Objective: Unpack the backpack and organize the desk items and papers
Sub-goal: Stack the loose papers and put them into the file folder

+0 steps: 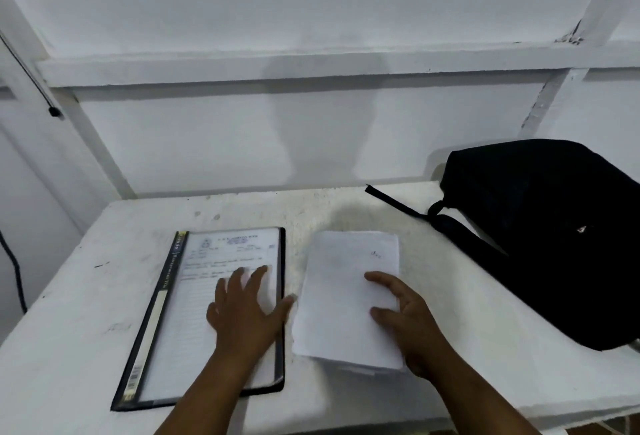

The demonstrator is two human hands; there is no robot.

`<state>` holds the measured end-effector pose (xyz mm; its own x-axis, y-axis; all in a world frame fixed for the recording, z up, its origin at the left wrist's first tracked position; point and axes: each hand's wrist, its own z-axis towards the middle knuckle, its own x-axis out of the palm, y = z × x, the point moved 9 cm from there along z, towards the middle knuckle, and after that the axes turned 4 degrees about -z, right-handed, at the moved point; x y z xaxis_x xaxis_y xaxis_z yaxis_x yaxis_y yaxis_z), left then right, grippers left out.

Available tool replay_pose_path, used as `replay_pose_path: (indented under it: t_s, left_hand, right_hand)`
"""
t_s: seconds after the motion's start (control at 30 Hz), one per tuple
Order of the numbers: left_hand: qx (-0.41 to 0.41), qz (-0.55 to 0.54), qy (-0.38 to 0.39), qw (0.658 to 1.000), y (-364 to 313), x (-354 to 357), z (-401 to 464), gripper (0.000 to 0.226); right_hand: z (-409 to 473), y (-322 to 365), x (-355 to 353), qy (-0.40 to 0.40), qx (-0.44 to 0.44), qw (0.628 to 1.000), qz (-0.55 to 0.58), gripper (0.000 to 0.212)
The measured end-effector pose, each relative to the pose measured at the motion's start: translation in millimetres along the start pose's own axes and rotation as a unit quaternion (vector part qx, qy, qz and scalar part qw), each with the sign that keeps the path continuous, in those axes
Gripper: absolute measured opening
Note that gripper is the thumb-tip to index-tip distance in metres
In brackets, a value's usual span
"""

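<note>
On the white desk (69,296) the left hand (242,310) lies flat with fingers spread on a clear-fronted document folder (194,330). The right hand (405,316) rests with straight, parted fingers on a stack of white papers (343,282) just beside the folder. The black backpack (554,233) lies at the desk's right end, well apart from both hands.

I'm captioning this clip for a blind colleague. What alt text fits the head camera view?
A person's left hand rests flat on a black-edged document folder and the right hand on a stack of white papers, side by side on a white desk. A black backpack lies at the right.
</note>
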<state>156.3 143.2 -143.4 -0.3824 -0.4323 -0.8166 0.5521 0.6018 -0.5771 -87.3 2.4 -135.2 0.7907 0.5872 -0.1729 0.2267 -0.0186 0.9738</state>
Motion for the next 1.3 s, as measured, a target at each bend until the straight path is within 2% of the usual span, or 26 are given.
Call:
replay_pose_path:
  t_s: [0.1, 0.33, 0.43, 0.57, 0.67, 0.77, 0.93, 1.03, 1.2, 1.3]
  left_hand:
    - [-0.046, 0.069, 0.062, 0.995, 24, 15, -4, 0.086]
    - [-0.056, 0.022, 0.057, 0.997, 25, 2, 2, 0.070]
    - [-0.072, -0.056, 0.063, 0.994, 27, -14, 5, 0.062]
    - [-0.046, -0.249, 0.046, 0.966, 33, -57, 16, 0.040]
    - [-0.027, -0.283, 0.036, 0.958, 45, -97, 23, 0.032]
    - [-0.084, -0.354, 0.027, 0.931, 84, -127, 28, 0.025]
    - [-0.146, -0.379, 0.010, 0.914, 168, -177, 31, 0.039]
    - [-0.173, -0.343, 0.000, 0.923, 223, -210, 30, 0.055]
    - [-0.194, -0.281, 0.041, 0.939, 300, -236, 27, 0.102]
    - [-0.192, -0.196, 0.018, 0.961, 330, -244, 23, 0.099]
  right_hand:
    - [3, -1, 8, 0.004, 0.009, 1.000, 0.003, 0.049]
    - [6, -1, 26, 0.004, 0.027, 0.999, 0.024, 0.049]
    - [7, 1, 32, -0.002, 0.024, 0.999, 0.035, 0.050]
    - [8, 3, 48, 0.000, 0.028, 0.997, 0.066, 0.052]
    - [8, 9, 68, 0.008, 0.016, 0.998, 0.054, 0.054]
    - [10, 16, 96, 0.015, 0.016, 0.998, 0.053, 0.053]
    - [12, 25, 154, 0.043, 0.018, 0.997, 0.064, 0.055]
    - [14, 34, 194, 0.063, 0.003, 0.997, 0.041, 0.055]
    - [14, 46, 252, 0.086, -0.016, 0.996, 0.016, 0.055]
    - [11, 49, 272, 0.092, -0.019, 0.996, 0.004, 0.056]
